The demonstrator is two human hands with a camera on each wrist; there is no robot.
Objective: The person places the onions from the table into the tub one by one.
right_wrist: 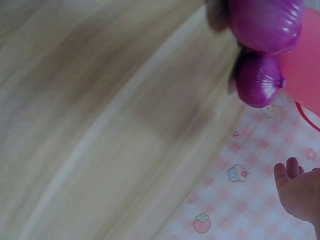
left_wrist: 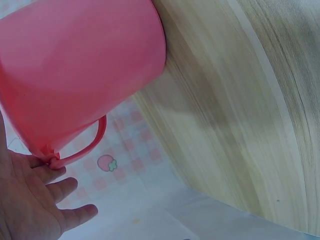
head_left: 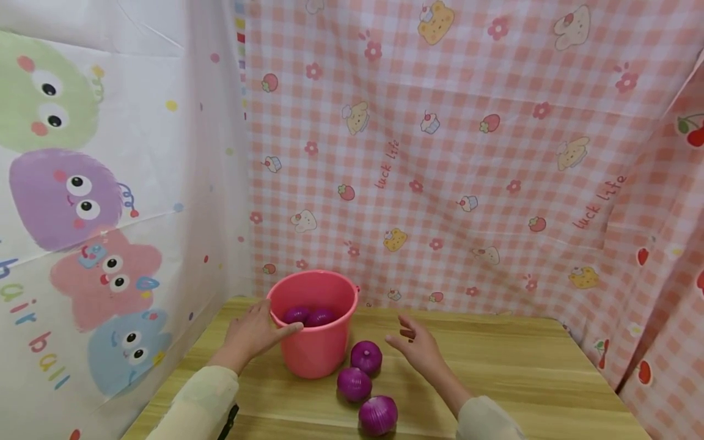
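A pink bucket [head_left: 316, 351] stands upright on the table, with two purple onions [head_left: 321, 316] visible inside. My left hand [head_left: 253, 333] rests against the left side of its rim, thumb stretched along the front. In the left wrist view, the fingers of that hand [left_wrist: 30, 200] are spread, close to where the bucket's handle [left_wrist: 92, 145] joins the rim. Three more purple onions lie to the right of the bucket: one at the back [head_left: 366, 357], a middle onion [head_left: 354, 384] and a front onion [head_left: 377, 415]. Holding nothing, my right hand [head_left: 420, 348] hovers right of them, fingers loosely bent.
The wood-grain table [head_left: 495, 360] extends to the right of the onions. Behind it hangs a pink checked cloth [head_left: 440, 183], and a white cloth with cartoon figures [head_left: 209, 183] covers the left side.
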